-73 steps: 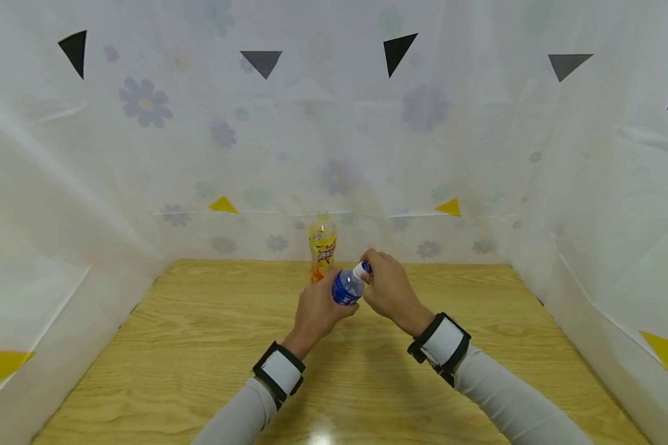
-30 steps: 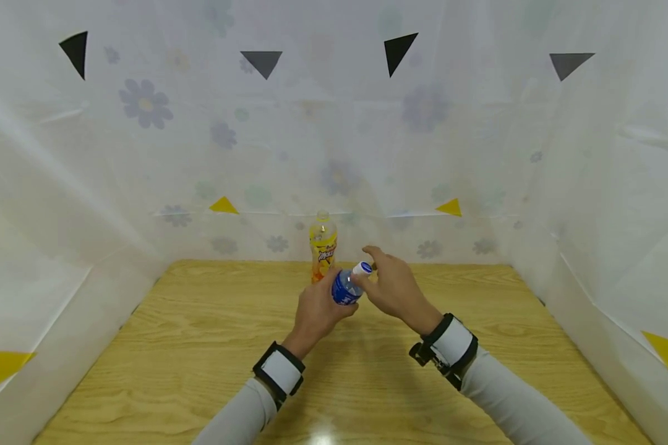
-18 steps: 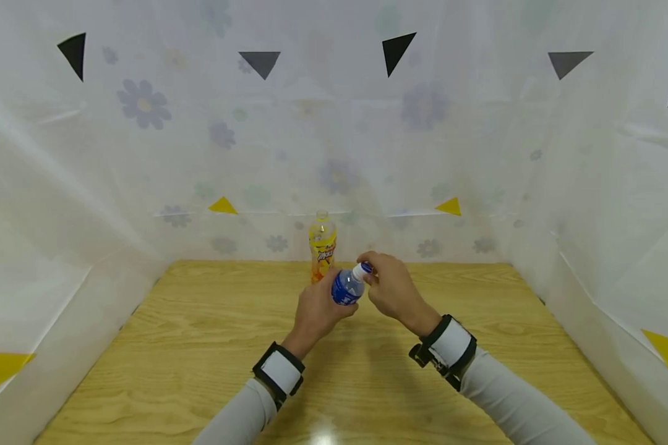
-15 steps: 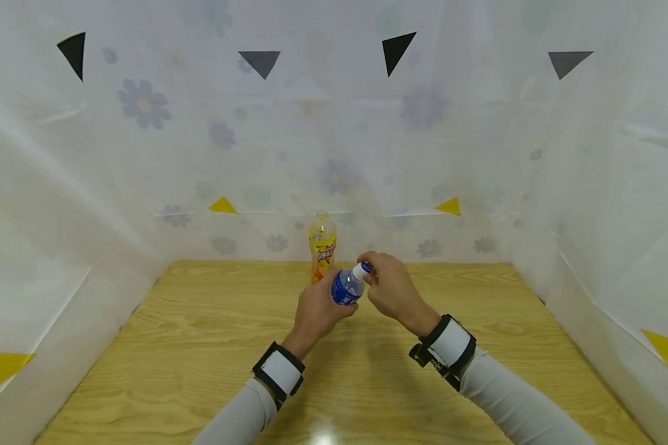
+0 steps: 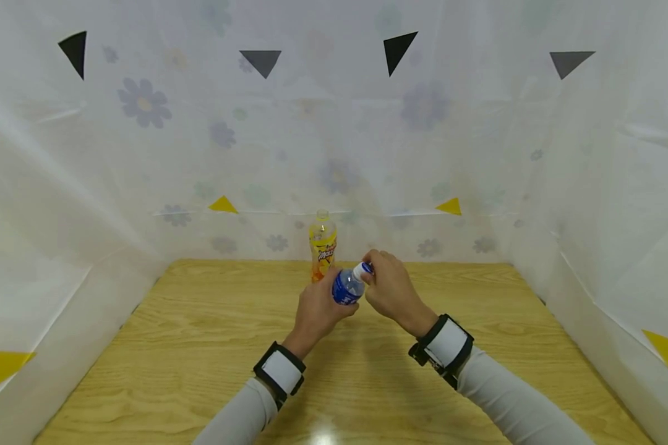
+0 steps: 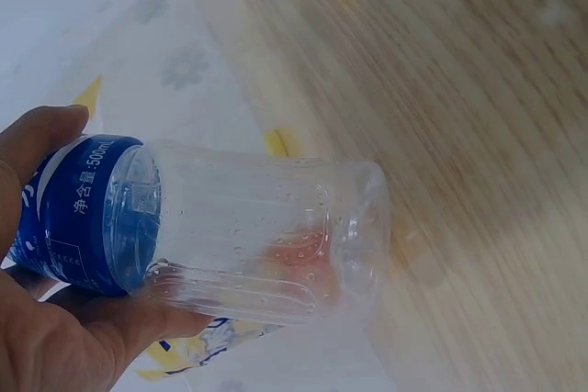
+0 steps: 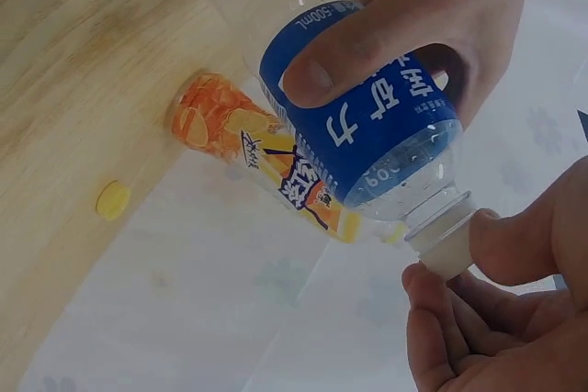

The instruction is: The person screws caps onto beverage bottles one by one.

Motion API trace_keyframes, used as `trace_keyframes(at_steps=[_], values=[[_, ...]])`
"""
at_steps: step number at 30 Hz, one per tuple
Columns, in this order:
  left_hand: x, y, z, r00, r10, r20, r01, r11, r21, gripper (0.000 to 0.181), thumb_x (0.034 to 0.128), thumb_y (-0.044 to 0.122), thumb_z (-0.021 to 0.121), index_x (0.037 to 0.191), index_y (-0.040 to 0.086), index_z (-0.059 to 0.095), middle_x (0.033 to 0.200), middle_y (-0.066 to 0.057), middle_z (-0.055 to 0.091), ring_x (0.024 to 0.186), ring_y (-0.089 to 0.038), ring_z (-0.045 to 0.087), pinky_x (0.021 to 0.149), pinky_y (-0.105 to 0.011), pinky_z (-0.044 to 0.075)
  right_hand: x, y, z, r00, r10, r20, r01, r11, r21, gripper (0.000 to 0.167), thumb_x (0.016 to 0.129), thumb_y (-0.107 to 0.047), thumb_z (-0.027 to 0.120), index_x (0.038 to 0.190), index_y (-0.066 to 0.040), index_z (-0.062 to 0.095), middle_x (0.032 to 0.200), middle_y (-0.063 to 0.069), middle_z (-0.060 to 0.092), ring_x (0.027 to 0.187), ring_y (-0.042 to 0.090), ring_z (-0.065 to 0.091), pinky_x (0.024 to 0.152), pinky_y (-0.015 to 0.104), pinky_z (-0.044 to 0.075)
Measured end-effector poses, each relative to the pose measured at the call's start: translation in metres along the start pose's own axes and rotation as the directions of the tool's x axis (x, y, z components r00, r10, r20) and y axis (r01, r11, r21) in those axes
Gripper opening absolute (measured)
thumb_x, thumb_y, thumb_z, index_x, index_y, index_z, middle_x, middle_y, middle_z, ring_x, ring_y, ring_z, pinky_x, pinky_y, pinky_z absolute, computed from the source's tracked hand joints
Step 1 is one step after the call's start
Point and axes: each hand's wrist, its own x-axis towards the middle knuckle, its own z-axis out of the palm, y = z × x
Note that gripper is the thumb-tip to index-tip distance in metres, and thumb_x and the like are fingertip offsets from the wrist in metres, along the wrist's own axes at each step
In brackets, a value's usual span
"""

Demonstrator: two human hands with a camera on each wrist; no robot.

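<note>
Around the blue label of a clear plastic bottle my left hand curls its fingers. The bottle tilts toward the right hand, above the table; droplets cling inside its clear lower part in the left wrist view. My right hand pinches the white bottle cap between thumb and fingers, and the cap sits on the bottle neck. Behind the left hand stands an uncapped drink bottle with a yellow and orange label, its base hidden by that hand in the head view.
A small yellow cap lies on the wooden table. White sheeting with flower prints and stuck-on triangles rises at the back and both sides. The tall drink bottle is close behind the hands.
A second ago the right hand's fingers were spread off the cap; they then closed on it again, and the right wrist has turned slightly. The left hand and bottle have stayed put.
</note>
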Motion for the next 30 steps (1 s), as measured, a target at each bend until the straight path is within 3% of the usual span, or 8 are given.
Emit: trace_keyframes(at_steps=[5, 14, 17, 21, 25, 30], values=[[-0.001, 0.0, 0.001, 1.0, 0.011, -0.001, -0.011, 1.0, -0.002, 0.062, 0.0743, 0.028, 0.091, 0.127, 0.016, 0.06, 0.111, -0.008, 0.072, 0.095, -0.024, 0.072, 0.078, -0.042, 0.058, 0.0, 0.004, 0.003, 1.0, 0.003, -0.025, -0.003, 1.0, 0.001, 0.013, 0.097, -0.011, 0.066, 0.093, 0.0, 0.061, 0.08, 0.01, 0.059, 0.069, 0.02, 0.054, 0.06, 0.033, 0.045], [0.0, 0.0, 0.001, 1.0, 0.009, 0.003, -0.009, 1.0, -0.004, 0.063, 0.0749, 0.027, 0.091, 0.129, 0.016, 0.059, 0.113, -0.008, 0.073, 0.096, -0.024, 0.072, 0.079, -0.042, 0.059, 0.001, 0.004, 0.003, 0.999, 0.008, -0.035, -0.007, 1.0, 0.017, 0.013, 0.096, -0.012, 0.066, 0.093, 0.0, 0.063, 0.079, 0.009, 0.06, 0.067, 0.019, 0.054, 0.059, 0.032, 0.044], [0.0, 0.0, 0.0, 1.0, 0.002, 0.004, -0.002, 1.0, -0.001, 0.063, 0.0751, 0.028, 0.091, 0.129, 0.016, 0.059, 0.114, -0.008, 0.072, 0.097, -0.024, 0.072, 0.08, -0.042, 0.059, 0.001, 0.003, 0.003, 0.999, 0.022, -0.027, -0.022, 1.0, 0.007, 0.015, 0.096, -0.015, 0.066, 0.097, 0.0, 0.064, 0.083, 0.01, 0.063, 0.072, 0.022, 0.057, 0.062, 0.034, 0.046], [0.0, 0.0, 0.0, 1.0, -0.009, 0.011, 0.009, 1.0, -0.002, 0.065, 0.0757, 0.028, 0.091, 0.131, 0.018, 0.058, 0.116, -0.008, 0.072, 0.099, -0.025, 0.072, 0.081, -0.042, 0.059, -0.001, 0.0, -0.002, 0.998, 0.059, 0.028, -0.059, 0.998, 0.006, 0.033, 0.097, -0.02, 0.067, 0.12, 0.003, 0.063, 0.101, 0.016, 0.069, 0.091, 0.03, 0.066, 0.074, 0.043, 0.055], [0.001, 0.0, 0.0, 1.0, -0.01, 0.013, 0.01, 1.0, 0.001, 0.065, 0.0756, 0.028, 0.091, 0.131, 0.019, 0.057, 0.116, -0.009, 0.072, 0.098, -0.025, 0.072, 0.08, -0.043, 0.059, -0.002, -0.003, -0.007, 0.995, 0.05, 0.084, -0.049, 0.999, -0.01, 0.043, 0.096, -0.011, 0.065, 0.137, 0.0, 0.057, 0.112, 0.019, 0.071, 0.098, 0.034, 0.068, 0.08, 0.048, 0.056], [0.001, -0.001, 0.0, 1.0, -0.006, 0.009, 0.006, 1.0, 0.008, 0.066, 0.0751, 0.028, 0.091, 0.131, 0.018, 0.057, 0.116, -0.009, 0.072, 0.099, -0.026, 0.072, 0.08, -0.043, 0.059, -0.002, -0.005, -0.009, 0.996, 0.029, 0.085, -0.029, 1.0, -0.007, 0.036, 0.092, 0.006, 0.059, 0.128, -0.001, 0.063, 0.108, 0.017, 0.071, 0.095, 0.032, 0.067, 0.078, 0.046, 0.057]])
